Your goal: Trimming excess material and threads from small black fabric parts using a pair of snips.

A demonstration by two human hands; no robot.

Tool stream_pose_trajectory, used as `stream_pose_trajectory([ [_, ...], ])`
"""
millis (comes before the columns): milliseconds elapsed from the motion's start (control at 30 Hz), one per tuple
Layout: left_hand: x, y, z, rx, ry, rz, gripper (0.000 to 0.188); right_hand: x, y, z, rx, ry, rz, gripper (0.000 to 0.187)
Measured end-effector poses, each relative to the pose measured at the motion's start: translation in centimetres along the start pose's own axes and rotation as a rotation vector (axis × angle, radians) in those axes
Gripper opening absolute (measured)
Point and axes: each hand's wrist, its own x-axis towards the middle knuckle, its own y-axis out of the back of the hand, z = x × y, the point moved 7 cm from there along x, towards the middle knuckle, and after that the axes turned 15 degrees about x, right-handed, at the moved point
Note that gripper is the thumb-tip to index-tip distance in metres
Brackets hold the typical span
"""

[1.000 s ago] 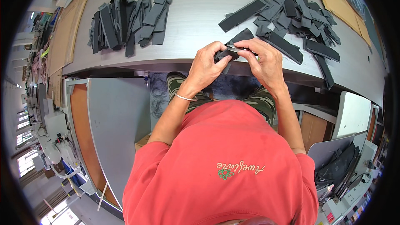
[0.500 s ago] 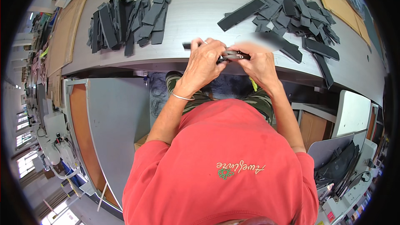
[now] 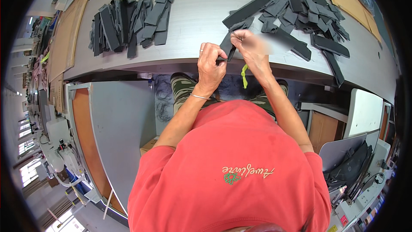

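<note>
Dark grey cloth makes up the flat strip (image 3: 225, 43) that we hold in front of us, over the near edge of the pale grey wooden table (image 3: 193, 21). Our left hand (image 3: 210, 66) is curled up, with its thumb and fingers gripping the low end of the strip. Our right hand (image 3: 253, 52) is bent in by the top part of the strip, fingertips close together, but a blur covers much of it, so we cannot tell just what it grips. A bright yellow-green ribbon (image 3: 244, 77) hangs below our right hand, and we cannot see what it is tied to. Off to the left lies a row of dark grey cloth strips (image 3: 128, 25), side by side. On the right is a big messy heap of dark grey cloth strips (image 3: 300, 13). We think the step in hand is close finger work on this one strip. The next move seems to call for a firm, still left hand and small, careful moves with the right fingertips.
</note>
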Motion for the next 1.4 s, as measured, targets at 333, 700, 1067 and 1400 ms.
stream_pose_trajectory([
  [333,-0.1,0.4,0.3,0.03,-0.026,0.048,0.028,-4.0,2.0,-3.6,-0.309,0.424,0.043,0.017],
  [700,-1.2,0.1,0.3,0.016,-0.045,0.089,0.03,-3.8,1.4,-3.3,-0.369,0.279,0.065,0.015],
  [1067,-2.0,-0.7,1.0,-0.037,-0.131,0.043,0.03,-3.6,-0.5,-3.2,-0.411,0.397,0.058,0.015],
  [1400,-3.1,-2.0,-5.7,-0.491,0.856,0.023,0.02,-2.4,2.3,-1.6,-0.07,0.253,0.136,0.022],
])
